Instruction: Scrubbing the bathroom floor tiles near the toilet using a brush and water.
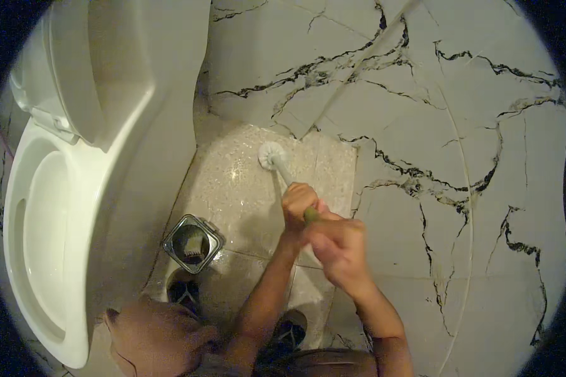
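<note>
Both my hands grip the long handle of a toilet brush. My left hand (299, 202) is closed round the pale grey shaft (283, 170), nearer the brush head. Just behind it, my right hand (339, 245) is shut on the handle near its green end (311, 215) and looks slightly blurred. The round white bristle head (272, 156) rests against the wet, speckled floor tile (236, 188), near the wall corner. My fingers hide part of the handle.
A white toilet (96, 198) with its lid raised stands to the left. A square see-through container (170, 245) stands on the floor by my left foot in a dark sandal (184, 288); my other sandal (292, 327) is below my arms. Black-veined marble-look wall tiles (405, 155) rise ahead and right.
</note>
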Action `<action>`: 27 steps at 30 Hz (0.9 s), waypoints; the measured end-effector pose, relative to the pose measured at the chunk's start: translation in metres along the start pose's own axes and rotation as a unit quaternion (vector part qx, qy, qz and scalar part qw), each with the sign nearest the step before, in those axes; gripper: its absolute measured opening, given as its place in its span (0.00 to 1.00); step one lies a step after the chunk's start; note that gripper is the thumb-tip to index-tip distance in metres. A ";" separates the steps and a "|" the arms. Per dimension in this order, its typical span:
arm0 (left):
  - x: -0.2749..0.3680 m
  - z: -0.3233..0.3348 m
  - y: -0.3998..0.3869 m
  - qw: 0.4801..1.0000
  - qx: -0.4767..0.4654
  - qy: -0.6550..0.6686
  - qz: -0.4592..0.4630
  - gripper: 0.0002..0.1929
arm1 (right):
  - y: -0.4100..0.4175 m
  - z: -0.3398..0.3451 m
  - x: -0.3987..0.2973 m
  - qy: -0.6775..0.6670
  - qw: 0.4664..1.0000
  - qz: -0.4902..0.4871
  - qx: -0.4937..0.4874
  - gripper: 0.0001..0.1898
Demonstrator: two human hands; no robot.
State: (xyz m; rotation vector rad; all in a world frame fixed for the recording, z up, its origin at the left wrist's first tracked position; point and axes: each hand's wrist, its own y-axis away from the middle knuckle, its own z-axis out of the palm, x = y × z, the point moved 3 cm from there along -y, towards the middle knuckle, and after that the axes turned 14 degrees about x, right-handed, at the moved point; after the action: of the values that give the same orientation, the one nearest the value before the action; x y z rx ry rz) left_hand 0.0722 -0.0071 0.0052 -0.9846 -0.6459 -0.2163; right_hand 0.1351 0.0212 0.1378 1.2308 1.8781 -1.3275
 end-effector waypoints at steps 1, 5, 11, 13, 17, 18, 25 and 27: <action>-0.006 -0.005 0.001 0.997 0.057 0.031 0.050 0.09 | -0.001 0.011 0.009 0.026 0.998 -0.045 0.021 0.23; -0.036 -0.011 -0.004 0.999 -0.029 0.006 -0.022 0.09 | -0.005 0.025 0.034 0.031 0.997 0.016 0.070 0.16; 0.028 -0.004 -0.020 0.997 -0.046 -0.047 -0.051 0.14 | -0.007 -0.010 -0.023 -0.076 0.988 0.060 0.123 0.21; 0.029 -0.005 -0.024 0.997 -0.031 -0.051 -0.050 0.14 | -0.005 -0.003 -0.017 0.011 0.995 0.055 0.078 0.23; -0.014 -0.004 -0.019 0.994 -0.059 -0.084 -0.022 0.13 | -0.013 0.011 0.015 0.015 0.989 0.116 0.088 0.20; -0.013 -0.001 -0.020 0.995 -0.058 -0.081 -0.021 0.13 | -0.015 0.008 0.017 0.057 0.991 0.076 0.091 0.18; 0.029 -0.002 -0.023 0.993 -0.056 -0.084 -0.067 0.13 | -0.009 -0.008 -0.020 0.053 0.996 -0.005 0.065 0.15; 0.010 0.000 -0.020 0.993 -0.028 -0.117 -0.011 0.14 | -0.015 0.001 -0.011 0.046 0.997 0.006 0.061 0.14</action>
State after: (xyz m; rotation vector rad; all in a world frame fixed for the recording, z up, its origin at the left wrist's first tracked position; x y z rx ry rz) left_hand 0.0710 -0.0170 0.0256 -1.0662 -0.8689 -0.1392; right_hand 0.1262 0.0151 0.1532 1.3828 1.8722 -1.4190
